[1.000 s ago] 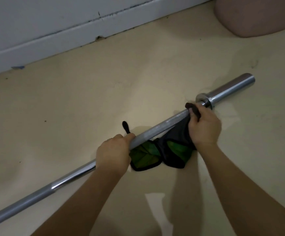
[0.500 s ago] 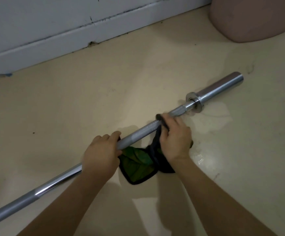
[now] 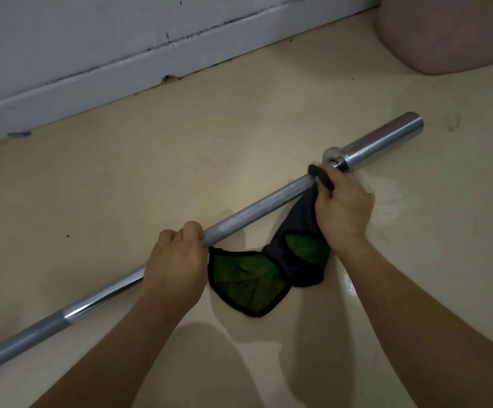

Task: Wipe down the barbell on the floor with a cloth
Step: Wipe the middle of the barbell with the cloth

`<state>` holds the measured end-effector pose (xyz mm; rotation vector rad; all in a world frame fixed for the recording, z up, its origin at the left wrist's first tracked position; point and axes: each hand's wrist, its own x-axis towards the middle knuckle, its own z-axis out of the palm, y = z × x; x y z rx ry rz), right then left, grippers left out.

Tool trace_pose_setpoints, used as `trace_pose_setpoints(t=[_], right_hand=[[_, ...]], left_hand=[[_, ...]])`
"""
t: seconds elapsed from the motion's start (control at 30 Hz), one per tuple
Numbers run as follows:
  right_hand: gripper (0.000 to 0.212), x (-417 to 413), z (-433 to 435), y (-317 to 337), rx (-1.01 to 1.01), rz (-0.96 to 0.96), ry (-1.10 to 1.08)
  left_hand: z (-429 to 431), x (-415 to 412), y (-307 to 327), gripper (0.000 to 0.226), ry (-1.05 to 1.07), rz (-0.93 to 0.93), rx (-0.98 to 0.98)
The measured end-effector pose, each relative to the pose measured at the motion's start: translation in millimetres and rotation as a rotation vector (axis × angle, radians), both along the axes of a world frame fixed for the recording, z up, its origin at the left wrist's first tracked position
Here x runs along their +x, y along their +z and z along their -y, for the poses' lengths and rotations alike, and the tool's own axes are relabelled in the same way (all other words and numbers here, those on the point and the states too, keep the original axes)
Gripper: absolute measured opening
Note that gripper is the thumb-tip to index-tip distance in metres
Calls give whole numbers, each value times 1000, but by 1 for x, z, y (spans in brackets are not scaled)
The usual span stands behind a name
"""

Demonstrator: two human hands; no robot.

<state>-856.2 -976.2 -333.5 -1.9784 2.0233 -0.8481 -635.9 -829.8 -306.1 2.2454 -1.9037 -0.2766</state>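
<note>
Barbell (image 3: 98, 301) runs diagonally across the cream floor (image 3: 121, 187), from lower left to upper right. The far end shows a chrome collar (image 3: 335, 159) and a bare sleeve (image 3: 386, 134). Can't tell if the bar sits flat on the floor near the hands. The hands are apart, both on the shaft (image 3: 268, 201). Left hand (image 3: 174, 260) is wrapped around it, fingers curled over the top. Right hand (image 3: 342, 207) is clamped on the shaft just beside the collar, with the cloth (image 3: 248, 281) bunched under its fingers. A black end of the cloth pokes out over the bar. The cloth is black with green mesh panels; it hangs down from the right hand on the near side of the bar and spreads on the floor between the two forearms. Its left corner reaches the left hand, and I can't tell if that hand pinches it too. A grey-white baseboard (image 3: 92, 83) runs along the back. A pink rounded object (image 3: 445, 33) sits top right, well apart from the bar.
</note>
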Motion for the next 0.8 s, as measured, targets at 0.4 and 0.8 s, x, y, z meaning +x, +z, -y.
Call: trace_pose_setpoints(t=[0.4, 0.8], right_hand=[[26, 26, 3, 8, 22, -104, 116], [24, 64, -42, 16, 91, -57, 120]], left_hand=[[-1, 21, 7, 44, 58, -176, 0], [-2, 29, 11, 37, 127, -344, -9]])
